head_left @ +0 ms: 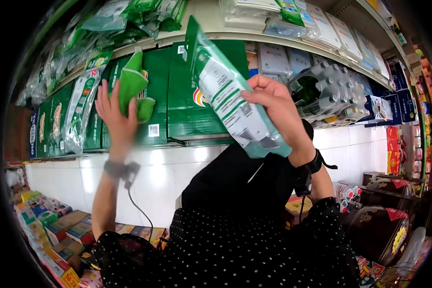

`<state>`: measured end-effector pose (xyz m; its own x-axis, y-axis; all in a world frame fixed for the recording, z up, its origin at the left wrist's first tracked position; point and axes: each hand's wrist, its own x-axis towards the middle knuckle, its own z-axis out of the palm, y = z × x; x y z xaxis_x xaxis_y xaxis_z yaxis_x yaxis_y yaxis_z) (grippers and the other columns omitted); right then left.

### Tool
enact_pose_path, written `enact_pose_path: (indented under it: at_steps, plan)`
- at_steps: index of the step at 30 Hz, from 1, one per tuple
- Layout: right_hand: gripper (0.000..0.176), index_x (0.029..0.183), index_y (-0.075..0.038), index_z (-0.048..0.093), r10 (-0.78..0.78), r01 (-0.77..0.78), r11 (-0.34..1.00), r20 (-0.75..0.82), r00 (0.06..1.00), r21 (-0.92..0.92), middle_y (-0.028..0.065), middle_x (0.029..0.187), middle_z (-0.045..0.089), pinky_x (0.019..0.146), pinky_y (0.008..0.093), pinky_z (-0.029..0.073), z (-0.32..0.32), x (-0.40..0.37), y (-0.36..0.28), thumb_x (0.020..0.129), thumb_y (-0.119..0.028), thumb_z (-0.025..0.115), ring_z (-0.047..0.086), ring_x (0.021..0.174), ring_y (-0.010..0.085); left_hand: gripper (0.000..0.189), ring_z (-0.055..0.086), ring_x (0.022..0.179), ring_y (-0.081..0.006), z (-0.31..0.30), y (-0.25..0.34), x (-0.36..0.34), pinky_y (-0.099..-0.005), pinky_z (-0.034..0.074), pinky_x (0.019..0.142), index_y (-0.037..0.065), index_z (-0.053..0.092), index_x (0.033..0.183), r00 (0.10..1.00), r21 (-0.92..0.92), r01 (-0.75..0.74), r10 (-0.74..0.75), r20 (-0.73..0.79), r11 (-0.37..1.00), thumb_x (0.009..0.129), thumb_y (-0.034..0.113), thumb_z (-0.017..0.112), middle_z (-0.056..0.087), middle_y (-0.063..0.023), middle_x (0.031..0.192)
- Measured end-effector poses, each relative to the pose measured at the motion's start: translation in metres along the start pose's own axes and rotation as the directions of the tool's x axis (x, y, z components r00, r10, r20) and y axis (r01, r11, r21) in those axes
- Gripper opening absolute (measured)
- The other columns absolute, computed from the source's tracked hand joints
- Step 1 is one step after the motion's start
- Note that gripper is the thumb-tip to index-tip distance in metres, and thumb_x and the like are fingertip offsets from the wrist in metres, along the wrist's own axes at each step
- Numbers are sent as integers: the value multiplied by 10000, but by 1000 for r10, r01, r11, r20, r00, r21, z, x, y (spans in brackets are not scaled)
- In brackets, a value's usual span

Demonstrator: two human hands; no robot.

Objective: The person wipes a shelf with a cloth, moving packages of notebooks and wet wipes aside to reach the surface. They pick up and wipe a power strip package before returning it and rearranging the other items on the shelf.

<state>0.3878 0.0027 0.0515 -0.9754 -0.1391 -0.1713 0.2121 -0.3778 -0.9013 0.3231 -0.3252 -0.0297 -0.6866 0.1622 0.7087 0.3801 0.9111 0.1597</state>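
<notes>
My right hand [277, 106] is closed on the edge of a flat green-and-clear plastic packet [228, 98], thumb on top. The packet is tilted, its white label with green stripes and a QR code facing me. My left hand [116, 115] has its fingers spread and holds nothing. Right beside its fingertips, a crumpled green cloth [133, 81] lies on the green cartons [155, 113]. Just left of that hand, another clear packet [83, 108] with a green-and-white label leans on the cartons.
A shelf edge [204, 36] runs above the cartons, with bagged goods on it. To the right stands a shrink-wrapped bottle pack [321, 91]. Beneath my arms is a white tiled floor [163, 168], with boxes [72, 225] at lower left and dark brown cases [377, 228] at lower right.
</notes>
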Motion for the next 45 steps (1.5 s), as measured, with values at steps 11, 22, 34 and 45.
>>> enact_pose_path:
  at_steps: [11,22,34,45]
  plan:
    - [229,1083,-18,592,-185,245,888,185,965,-389,129,1170,584,681,263,500,35,4,76,883,-129,597,621,862,127,386,578,1052,-163,-16,96,-19,-319,484,882,35,453,1270,342,-418,820,-250,906,-392,927,187,545,559,-101,1214]
    - [453,1265,-11,479,-102,93,923,-5,995,-373,94,1193,547,911,275,415,-21,21,92,837,-30,627,516,1083,148,365,629,931,-176,-10,99,-13,-322,522,808,-4,523,1178,312,-359,859,-181,933,-365,839,49,645,636,-95,1074]
    - [555,1317,6,397,-29,29,999,-8,1000,-22,81,1167,572,886,274,432,-20,22,76,834,-69,661,532,1018,132,400,644,896,-176,-5,111,11,-304,532,779,-10,507,1186,416,-433,860,-120,902,-272,811,10,645,636,-110,1065]
    - [319,1134,8,571,91,-93,995,32,995,48,65,1028,639,771,262,497,-29,23,78,851,-118,646,603,881,115,450,620,963,-179,10,111,9,-308,514,826,-5,470,1240,304,-305,914,-47,952,-266,838,98,643,609,-107,1118]
